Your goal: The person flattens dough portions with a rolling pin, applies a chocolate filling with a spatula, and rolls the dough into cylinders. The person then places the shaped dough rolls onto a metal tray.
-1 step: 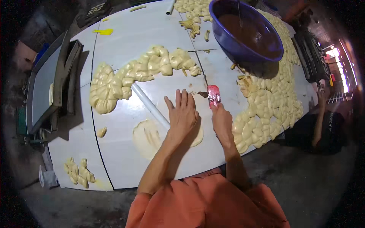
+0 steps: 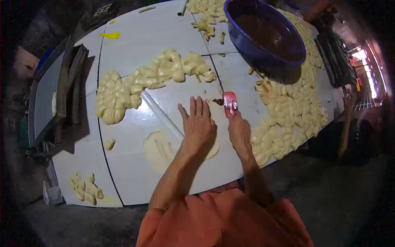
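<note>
The left hand (image 2: pixel 198 125) is open, palm down with the thumb spread; whether it presses or hovers cannot be told. The right hand (image 2: pixel 239 131) is closed around a shiny red flat-bladed spatula (image 2: pixel 230 103), its blade just beside a dark brown paste smear (image 2: pixel 219 101) on the white panelled bench (image 2: pixel 131 33). The step looks like working paste with the spatula; the next move seems to call for a low blade and a steady wrist. A thin round sheet of pale dough (image 2: pixel 158 150) lies partly under the left forearm, a white tubular rod (image 2: pixel 160 113) beyond it. Farther out are glossy pale-yellow dough lumps (image 2: pixel 164 68) and a deep purple plastic basin (image 2: pixel 263 57) of brown contents. Pale lettering marks a person's dark garment (image 2: pixel 358 129) at right; no label is discernible on the spatula.
</note>
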{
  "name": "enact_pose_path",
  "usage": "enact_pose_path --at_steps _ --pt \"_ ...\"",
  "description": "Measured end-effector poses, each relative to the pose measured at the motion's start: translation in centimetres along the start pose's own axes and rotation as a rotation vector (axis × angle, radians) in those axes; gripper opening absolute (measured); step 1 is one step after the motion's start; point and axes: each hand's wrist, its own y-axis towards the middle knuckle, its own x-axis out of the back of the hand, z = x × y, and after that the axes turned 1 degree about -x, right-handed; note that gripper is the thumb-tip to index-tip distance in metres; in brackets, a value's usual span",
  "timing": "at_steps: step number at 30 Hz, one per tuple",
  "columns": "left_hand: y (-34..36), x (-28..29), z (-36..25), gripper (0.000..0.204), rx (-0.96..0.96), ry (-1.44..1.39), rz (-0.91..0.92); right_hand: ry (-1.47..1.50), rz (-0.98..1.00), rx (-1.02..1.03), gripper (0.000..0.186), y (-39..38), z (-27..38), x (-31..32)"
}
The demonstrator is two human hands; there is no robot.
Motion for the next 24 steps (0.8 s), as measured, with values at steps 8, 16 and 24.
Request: enact_pose_path --at_steps 8,16,24 --pt "0.5 1.0 -1.7 0.069 -0.004 -0.079 0.141 0.041 0.075 -0.041 0.038 0.3 -0.2 -0.2" --pt "-0.9 1.5 -1.5 0.071 0.008 -0.049 0.117 0.286 0.115 0.211 0.042 -0.3 -0.9 -1.3" --pt "-10.8 7.0 -1.6 0.078 -0.006 -0.031 0.17 0.4 0.597 0.121 0.038 -4.2 -3.9 3.0"
